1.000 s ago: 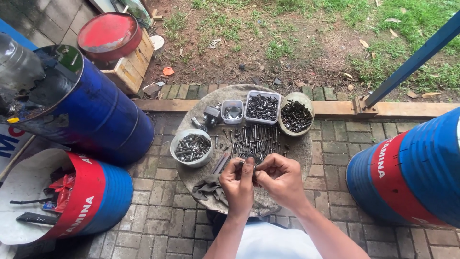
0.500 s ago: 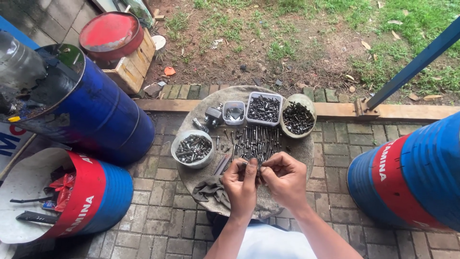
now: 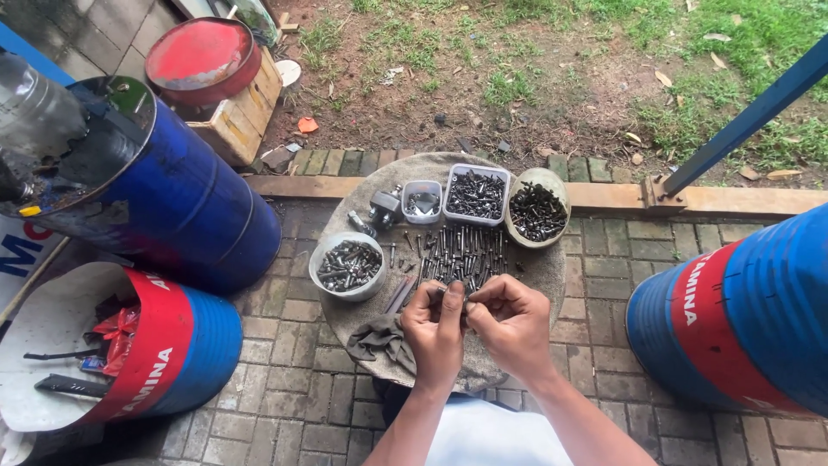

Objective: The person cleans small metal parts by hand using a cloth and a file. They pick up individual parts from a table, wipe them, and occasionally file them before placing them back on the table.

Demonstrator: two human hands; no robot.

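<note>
My left hand (image 3: 434, 328) and my right hand (image 3: 512, 324) meet over the near part of a round grey table (image 3: 552, 267). Both pinch a small dark bolt (image 3: 454, 299) between the fingertips; most of it is hidden by my fingers. Just beyond my hands lies a spread of loose bolts (image 3: 461, 250) on the tabletop. A round bowl of bolts (image 3: 348, 265) stands to the left. A clear rectangular tub of bolts (image 3: 475, 193), a smaller clear tub (image 3: 422, 201) and an oval bowl of dark bolts (image 3: 536, 210) line the far edge.
A grey rag (image 3: 379, 336) lies on the table by my left wrist. Blue and red drums stand at left (image 3: 194, 203), lower left (image 3: 172, 354) and right (image 3: 742, 311). A blue post (image 3: 742, 116) rises at right. A wooden curb (image 3: 742, 200) borders the grass.
My hands have shifted slightly on the table while staying together on the bolt. The view has drifted a little. Nothing else has moved.
</note>
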